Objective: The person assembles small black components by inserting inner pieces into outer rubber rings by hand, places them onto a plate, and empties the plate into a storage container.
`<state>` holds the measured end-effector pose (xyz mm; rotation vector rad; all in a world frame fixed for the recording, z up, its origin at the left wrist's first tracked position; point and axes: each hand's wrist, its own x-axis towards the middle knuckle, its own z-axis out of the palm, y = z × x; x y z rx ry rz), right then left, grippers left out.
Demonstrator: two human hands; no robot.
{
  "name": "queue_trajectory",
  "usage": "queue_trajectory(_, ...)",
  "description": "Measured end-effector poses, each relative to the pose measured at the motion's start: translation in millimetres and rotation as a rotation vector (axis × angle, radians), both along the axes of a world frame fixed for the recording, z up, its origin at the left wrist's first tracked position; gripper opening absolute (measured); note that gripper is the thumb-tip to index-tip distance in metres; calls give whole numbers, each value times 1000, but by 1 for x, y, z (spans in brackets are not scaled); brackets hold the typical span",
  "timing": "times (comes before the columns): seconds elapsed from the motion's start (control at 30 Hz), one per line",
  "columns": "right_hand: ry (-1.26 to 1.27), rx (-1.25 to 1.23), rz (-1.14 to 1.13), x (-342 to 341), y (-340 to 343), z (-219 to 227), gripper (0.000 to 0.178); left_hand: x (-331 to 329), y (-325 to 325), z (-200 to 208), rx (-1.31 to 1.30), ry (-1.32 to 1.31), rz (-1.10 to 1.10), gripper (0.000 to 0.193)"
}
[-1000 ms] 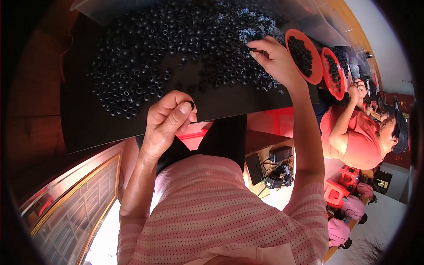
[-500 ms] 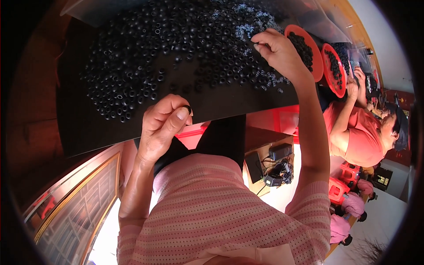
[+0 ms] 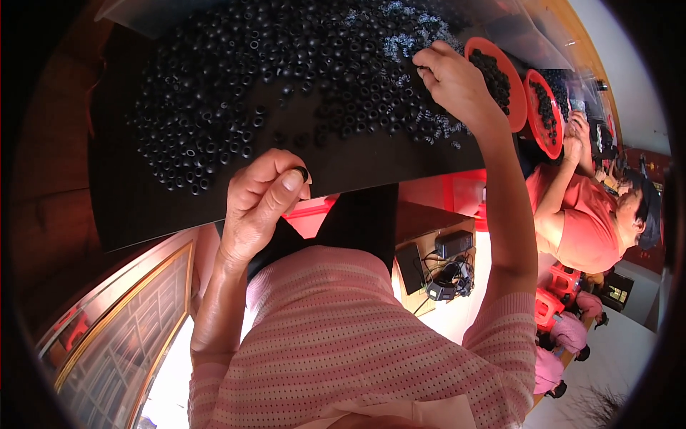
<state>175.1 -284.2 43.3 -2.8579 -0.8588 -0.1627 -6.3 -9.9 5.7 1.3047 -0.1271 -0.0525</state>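
My left hand is closed near the table's front edge, with a black rubber ring pinched between thumb and forefinger. Farther right, over the table, my right hand has its thumb and fingers drawn together. Something small and dark shows at its fingertips, too hidden to name. Just beyond and left of those fingertips lies a heap of small, clear, bluish-white coiled pieces. A wide spread of black rings like the held one covers much of the dark tabletop.
Right of my right hand stands a red bowl of dark pieces, with another red bowl past it. A seated co-worker works at the right. Below the table, a wooden box bears power adapters and cables.
The whole view has shifted slightly. My right hand's fingertips have moved a little to the right and away from me. The left hand keeps its pinch on the ring.
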Motion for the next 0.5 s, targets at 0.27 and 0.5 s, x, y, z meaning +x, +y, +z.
queue_trajectory(0.27, 21, 180, 34, 1, -2, -2, 14, 1, -1, 2, -43, 0, -10, 21)
queue_trajectory(0.5, 17, 42, 31, -4, -2, 5, 16, 1, 0, 0, -24, -13, -10, 22)
